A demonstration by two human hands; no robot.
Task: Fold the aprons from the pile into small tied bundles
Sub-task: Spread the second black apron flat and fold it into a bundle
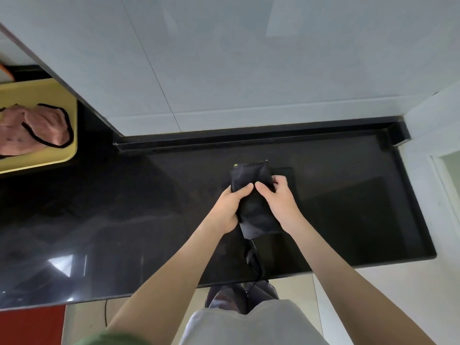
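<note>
A dark navy apron (251, 178), folded into a narrow bundle, is held above the black counter (124, 207). My left hand (230, 207) grips its left side with the thumb on top. My right hand (278, 197) grips the right side, its thumb next to the left thumb. A dark strap (252, 257) hangs from the bundle's near end down past the counter's front edge. A pink apron with black trim (34, 128) lies crumpled at the far left.
The pink apron lies in a yellow tray (62, 93) on the counter's left end. A grey tiled wall (224, 58) rises behind the counter. A white wall and frame (435, 170) close off the right side. Pale floor and a red mat (32, 324) lie below.
</note>
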